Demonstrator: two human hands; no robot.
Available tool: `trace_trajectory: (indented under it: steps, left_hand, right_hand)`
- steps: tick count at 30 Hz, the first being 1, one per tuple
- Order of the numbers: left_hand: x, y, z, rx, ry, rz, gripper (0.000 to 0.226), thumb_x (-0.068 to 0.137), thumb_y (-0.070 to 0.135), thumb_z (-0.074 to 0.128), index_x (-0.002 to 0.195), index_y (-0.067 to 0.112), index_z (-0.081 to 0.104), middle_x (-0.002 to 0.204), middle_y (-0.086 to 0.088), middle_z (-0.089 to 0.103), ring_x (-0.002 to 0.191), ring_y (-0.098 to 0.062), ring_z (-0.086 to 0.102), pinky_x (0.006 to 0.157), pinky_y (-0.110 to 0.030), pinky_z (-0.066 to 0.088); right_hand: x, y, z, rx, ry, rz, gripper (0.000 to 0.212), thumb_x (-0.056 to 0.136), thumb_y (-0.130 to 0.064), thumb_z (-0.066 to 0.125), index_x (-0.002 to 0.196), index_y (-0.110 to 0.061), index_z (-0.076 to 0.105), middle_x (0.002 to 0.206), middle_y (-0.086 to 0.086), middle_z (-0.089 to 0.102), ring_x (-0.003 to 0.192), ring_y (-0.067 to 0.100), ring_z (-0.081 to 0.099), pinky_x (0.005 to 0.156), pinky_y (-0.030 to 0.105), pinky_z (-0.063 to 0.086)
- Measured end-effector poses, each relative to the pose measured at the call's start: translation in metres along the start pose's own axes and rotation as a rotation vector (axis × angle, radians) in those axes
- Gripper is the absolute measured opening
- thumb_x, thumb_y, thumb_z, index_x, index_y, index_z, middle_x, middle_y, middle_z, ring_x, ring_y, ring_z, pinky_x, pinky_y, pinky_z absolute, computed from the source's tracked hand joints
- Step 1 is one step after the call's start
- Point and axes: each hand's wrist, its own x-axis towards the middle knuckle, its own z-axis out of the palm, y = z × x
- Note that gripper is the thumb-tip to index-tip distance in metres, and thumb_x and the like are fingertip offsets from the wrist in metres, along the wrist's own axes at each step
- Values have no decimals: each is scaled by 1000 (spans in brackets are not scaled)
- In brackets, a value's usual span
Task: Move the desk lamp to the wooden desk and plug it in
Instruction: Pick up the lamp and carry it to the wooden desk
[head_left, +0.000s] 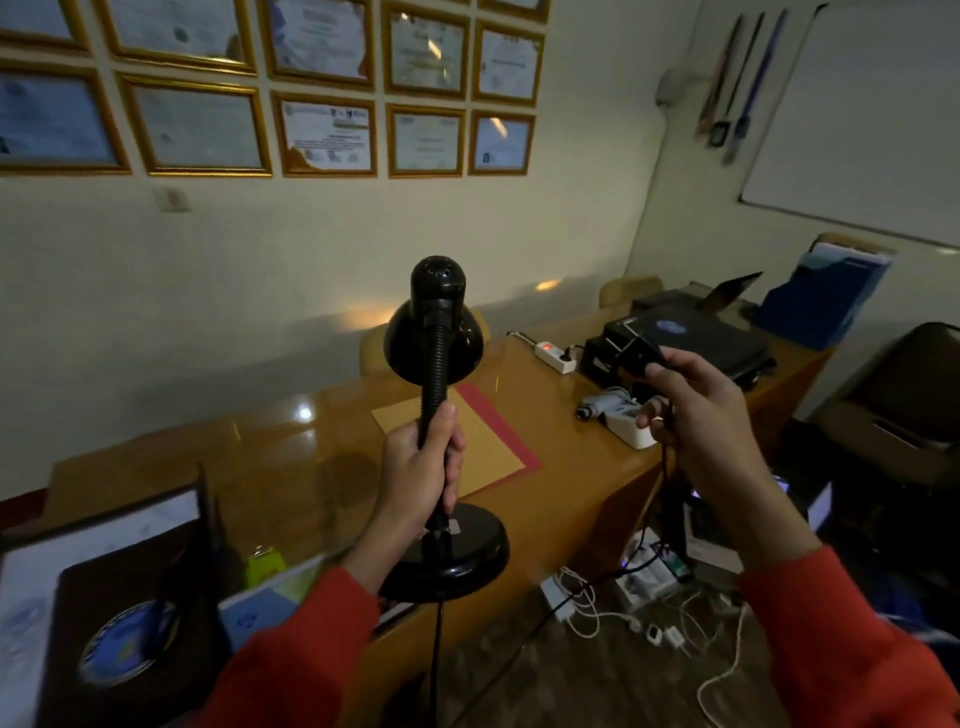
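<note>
A black desk lamp with a flexible neck and round base is held upright in the air at the near edge of the wooden desk. My left hand grips its stem just above the base. My right hand holds the lamp's black plug raised over the desk's right part, and the black cord hangs down from it and from the lamp base. A white power strip with a red lit switch lies on the desk behind the plug.
On the desk lie a yellow and red folder, a black printer, a white device and blue file boxes. Framed items stand at near left. Chargers and white cables litter the floor. A dark chair stands at right.
</note>
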Motion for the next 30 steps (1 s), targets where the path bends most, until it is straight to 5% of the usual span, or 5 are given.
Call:
trace_trajectory:
  steps: [11,19,25,30]
  left_hand:
    - [132,-93,83,4,14,6,41,86,47,48,62,14,54,40,5,46,27,-12,37,30,-20,34]
    - [249,-168,126,-44,53,-74,47,79,67,53,62,23,56,41,4,46,29,-11,37,31,-20,33]
    - [306,-214,153,-182,84,-108,33,90,35,44,68,15,58,45,4,50,30,-10,39,31,-20,34]
    - [337,-251,173,-157,78,-155,30,90,33,49,75,7,51,46,4,54,28,-8,42,31,-20,34]
  right_hand:
    - [165,39,-43,-44,0,-15,24,94,-19,52,117,-18,57,99,2,71,54,12,57,49,22,45]
    - [298,70,-63,-82,-45,8,23,94,-16,50,117,-16,55,85,-9,75,48,8,57,43,14,45]
    - [371,91,-74,-84,-81,20,25,95,-15,50,118,-12,55,93,-3,71,49,10,55,41,14,42]
    - [429,108,-88,-50,-143,10,24,94,-15,51,118,-11,55,104,5,69,47,9,55,41,13,43]
